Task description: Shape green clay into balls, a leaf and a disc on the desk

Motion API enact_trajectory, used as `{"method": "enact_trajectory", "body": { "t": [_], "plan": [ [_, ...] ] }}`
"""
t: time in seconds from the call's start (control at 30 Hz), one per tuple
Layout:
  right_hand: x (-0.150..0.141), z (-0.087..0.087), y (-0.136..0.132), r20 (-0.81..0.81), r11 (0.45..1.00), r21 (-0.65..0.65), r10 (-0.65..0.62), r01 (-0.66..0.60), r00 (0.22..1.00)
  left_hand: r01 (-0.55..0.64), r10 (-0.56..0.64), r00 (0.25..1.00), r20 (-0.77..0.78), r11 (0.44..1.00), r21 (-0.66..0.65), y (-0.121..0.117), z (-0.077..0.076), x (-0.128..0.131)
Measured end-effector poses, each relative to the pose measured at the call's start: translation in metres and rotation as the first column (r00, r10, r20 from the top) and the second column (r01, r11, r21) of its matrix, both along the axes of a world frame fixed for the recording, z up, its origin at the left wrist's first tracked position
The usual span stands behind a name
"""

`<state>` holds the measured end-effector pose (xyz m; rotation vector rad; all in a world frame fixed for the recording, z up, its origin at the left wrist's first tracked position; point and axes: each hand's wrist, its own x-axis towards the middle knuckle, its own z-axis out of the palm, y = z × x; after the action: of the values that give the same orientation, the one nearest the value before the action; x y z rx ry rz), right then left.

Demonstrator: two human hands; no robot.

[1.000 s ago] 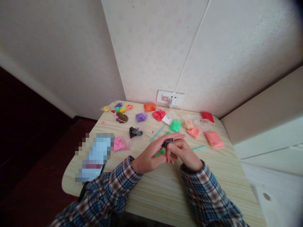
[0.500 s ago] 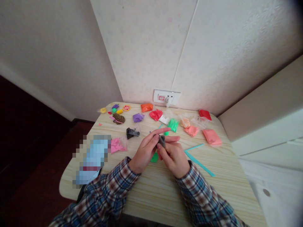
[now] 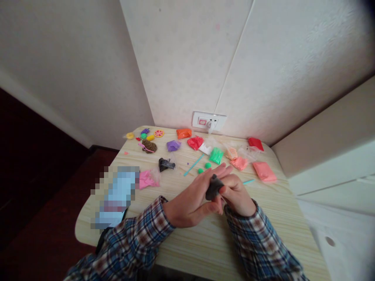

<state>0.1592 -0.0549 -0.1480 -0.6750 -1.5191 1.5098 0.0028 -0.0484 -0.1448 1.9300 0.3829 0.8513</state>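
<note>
A dark grey packet of what looks like modelling clay (image 3: 214, 187) is held up over the table's middle. My right hand (image 3: 238, 195) pinches its lower right edge between thumb and fingers. My left hand (image 3: 191, 203) is open, fingers stretched out behind the packet and palm against or very close to it; its thumb points right below. Beyond the fingertips lie two small green balls (image 3: 208, 165) and a thin turquoise stick (image 3: 193, 165). A second turquoise piece (image 3: 249, 182) shows partly beside my right hand.
Bags of coloured clay spread across the wooden table (image 3: 187, 242): black (image 3: 166, 164), pink (image 3: 148, 179), purple (image 3: 174, 145), orange (image 3: 184, 133), green (image 3: 216, 155) and coral (image 3: 264, 171). Small clay shapes and a brown coil (image 3: 149, 146) sit back left. A blurred-out phone-like object (image 3: 118, 197) lies left.
Both hands have shifted right and slightly nearer to me. My left hand has opened out flatter, and more of the grey packet shows. The green balls and the turquoise stick have come into view.
</note>
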Motion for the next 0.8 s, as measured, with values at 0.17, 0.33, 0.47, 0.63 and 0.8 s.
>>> {"method": "enact_trajectory", "body": {
  "t": [0.17, 0.33, 0.47, 0.63, 0.8],
  "plan": [
    [-0.006, 0.002, 0.003, 0.084, 0.992, -0.039, -0.117, 0.121, 0.990, -0.064, 0.068, 0.997, -0.031, 0.993, 0.098, 0.005, -0.007, 0.003],
    [-0.013, -0.001, 0.001, 0.176, 0.979, -0.109, -0.152, 0.173, 0.973, -0.092, 0.102, 0.990, 0.100, 0.991, -0.100, 0.002, -0.009, 0.007],
    [-0.018, 0.001, 0.002, 0.197, 0.985, -0.085, -0.131, 0.150, 0.972, -0.029, 0.140, 0.954, 0.266, 0.924, -0.381, 0.001, -0.006, 0.007],
    [-0.017, -0.001, 0.003, 0.181, 0.993, -0.053, -0.094, 0.105, 0.979, 0.054, 0.234, 0.911, 0.340, 0.749, -0.661, 0.005, 0.000, 0.004],
    [-0.008, 0.001, 0.002, -0.169, 0.974, -0.175, 0.112, -0.142, 0.979, 0.119, 0.281, 0.865, 0.416, 0.691, -0.713, 0.007, 0.009, 0.000]
  ]
}}
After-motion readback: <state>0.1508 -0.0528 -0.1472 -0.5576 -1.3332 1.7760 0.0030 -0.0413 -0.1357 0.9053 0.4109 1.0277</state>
